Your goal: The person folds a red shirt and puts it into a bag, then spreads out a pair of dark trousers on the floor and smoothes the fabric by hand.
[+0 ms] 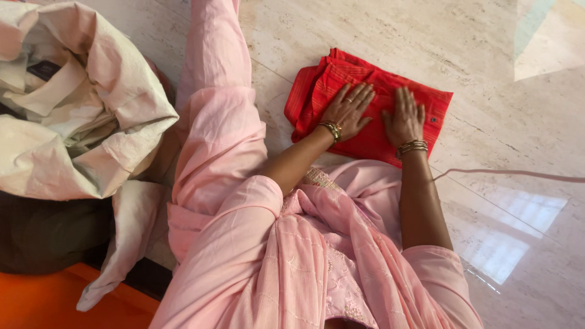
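You sit on a polished stone floor (499, 122) of pale beige colour with fine streaks, and thin joint lines run between the big tiles. Bright patches of light lie on it at your right side and at the upper right corner. A thin pale cord (512, 173) crosses the floor near your right arm.

The folded red cloth (372, 103) lies flat on the floor just in front of your body. It is bright red with fine woven stripes, folded into a thick rectangle, and its layered edges show at the left side. A small dark dot, perhaps a button, is near its right edge.

Your left hand (348, 109) rests flat on the middle of the cloth, fingers spread and stretched, with a ring and a golden bangle. Your right hand (404, 117) lies flat beside it on the right part of the cloth, also with spread fingers and bangles at the wrist. Both palms press down; neither hand grasps anything.

At your left stands a heap of cream-coloured fabric (79, 103), crumpled, and below it an orange surface (49, 301).

Count: one red cloth, two hands on it, one cord, one cream heap.
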